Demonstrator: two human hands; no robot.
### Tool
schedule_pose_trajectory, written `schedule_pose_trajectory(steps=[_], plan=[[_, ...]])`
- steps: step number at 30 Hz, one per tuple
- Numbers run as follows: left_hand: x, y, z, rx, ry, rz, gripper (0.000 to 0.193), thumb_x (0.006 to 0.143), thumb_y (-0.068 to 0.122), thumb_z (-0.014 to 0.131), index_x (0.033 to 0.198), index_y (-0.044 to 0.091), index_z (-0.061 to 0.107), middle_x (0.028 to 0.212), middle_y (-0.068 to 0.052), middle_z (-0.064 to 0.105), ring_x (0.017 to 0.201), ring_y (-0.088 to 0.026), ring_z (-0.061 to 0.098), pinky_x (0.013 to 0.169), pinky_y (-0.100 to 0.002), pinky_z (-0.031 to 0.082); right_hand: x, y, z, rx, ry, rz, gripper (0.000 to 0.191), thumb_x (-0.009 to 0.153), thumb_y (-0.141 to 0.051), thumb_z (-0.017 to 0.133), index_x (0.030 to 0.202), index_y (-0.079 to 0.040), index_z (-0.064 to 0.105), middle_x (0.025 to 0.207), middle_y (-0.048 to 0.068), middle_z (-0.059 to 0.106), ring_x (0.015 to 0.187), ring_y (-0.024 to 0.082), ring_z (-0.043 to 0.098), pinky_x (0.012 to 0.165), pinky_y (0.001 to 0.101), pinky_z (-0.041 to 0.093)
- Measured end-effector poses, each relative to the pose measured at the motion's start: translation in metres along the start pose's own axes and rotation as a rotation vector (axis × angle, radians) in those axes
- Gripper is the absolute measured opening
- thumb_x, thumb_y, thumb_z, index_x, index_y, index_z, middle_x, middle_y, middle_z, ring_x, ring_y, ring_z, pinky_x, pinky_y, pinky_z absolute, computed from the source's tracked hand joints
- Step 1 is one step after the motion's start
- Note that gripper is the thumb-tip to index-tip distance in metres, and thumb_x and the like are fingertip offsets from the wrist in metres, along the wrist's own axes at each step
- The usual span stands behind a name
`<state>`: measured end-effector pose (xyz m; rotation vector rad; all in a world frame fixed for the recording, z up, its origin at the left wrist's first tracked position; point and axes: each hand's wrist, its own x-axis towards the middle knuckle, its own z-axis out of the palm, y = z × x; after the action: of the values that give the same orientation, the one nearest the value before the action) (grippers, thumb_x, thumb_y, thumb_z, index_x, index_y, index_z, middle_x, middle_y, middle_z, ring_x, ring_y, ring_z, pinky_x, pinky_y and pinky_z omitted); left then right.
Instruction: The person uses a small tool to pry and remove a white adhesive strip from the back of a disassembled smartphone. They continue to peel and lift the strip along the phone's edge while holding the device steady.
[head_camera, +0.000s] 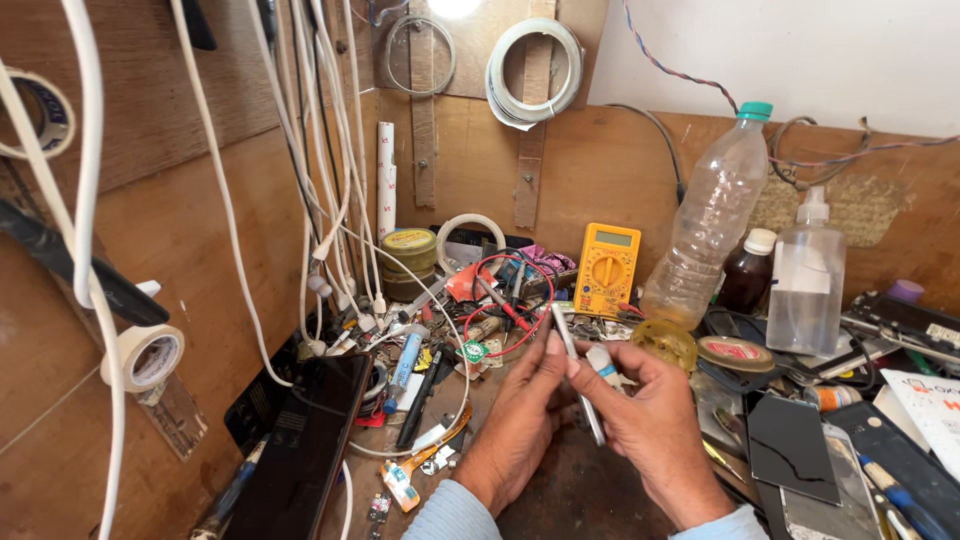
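We are holding a thin, flat phone (578, 375) edge-on above the bench; only its silvery rim is showing, so front and back are staying hidden. Our left hand (520, 415) is pinching its upper end between thumb and fingertips. Our right hand (650, 420) is closing around the lower half while also keeping a small white tube (603, 362) tucked against the fingers; its tip is hard to make out. Both forearms are being cut off by the bottom edge, showing pale blue sleeves. Behind the hands we are noting a boxy yellow multimeter (606, 268), a crinkled clear plastic bottle (712, 220) and a glossy dark slab (305, 455) at left, partly cropped. The wooden bench (570, 495) is looking worn and dark.
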<state>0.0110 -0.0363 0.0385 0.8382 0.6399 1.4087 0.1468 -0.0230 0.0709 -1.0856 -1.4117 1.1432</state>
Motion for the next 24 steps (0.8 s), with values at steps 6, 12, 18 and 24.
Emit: schedule_pose_trajectory(steps=[6,12,18,24], plan=[[0.004,-0.009,-0.012,-0.177,0.052,0.008,0.055,0.102,0.05,0.046,0.131,0.006,0.062,0.12,-0.009,0.068,0.11,-0.021,0.065,0.091,-0.043,0.057,0.0,0.005,0.0,0.073,-0.12,0.043,0.036,0.088,-0.032,0.075,0.097,0.002,0.077,0.051,-0.003,0.049,0.038,0.005,0.038,0.034,0.0246,0.025],[0.011,-0.011,-0.019,-0.343,-0.039,-0.021,0.062,0.105,0.054,0.033,0.133,0.005,0.059,0.118,-0.013,0.071,0.104,-0.024,0.071,0.089,-0.043,0.061,0.007,0.004,-0.009,0.094,0.042,0.045,0.035,0.091,-0.031,0.072,0.095,0.004,0.074,0.065,0.001,0.064,0.043,0.005,0.047,0.035,0.0226,0.031],[0.009,-0.006,-0.016,-0.406,-0.13,-0.025,0.068,0.108,0.056,0.027,0.138,0.003,0.056,0.12,-0.017,0.07,0.103,-0.028,0.073,0.082,-0.045,0.062,0.006,0.0,-0.01,0.134,0.041,0.038,0.034,0.092,-0.031,0.069,0.096,0.002,0.077,0.072,0.004,0.067,0.044,0.004,0.044,0.035,0.0217,0.031],[0.01,-0.005,-0.015,-0.408,-0.126,-0.036,0.066,0.107,0.054,0.025,0.142,0.006,0.054,0.127,-0.019,0.07,0.104,-0.03,0.073,0.081,-0.046,0.063,0.007,-0.002,-0.012,0.097,0.042,0.043,0.036,0.093,-0.033,0.067,0.096,0.002,0.076,0.07,0.003,0.065,0.043,0.005,0.043,0.034,0.022,0.031]])
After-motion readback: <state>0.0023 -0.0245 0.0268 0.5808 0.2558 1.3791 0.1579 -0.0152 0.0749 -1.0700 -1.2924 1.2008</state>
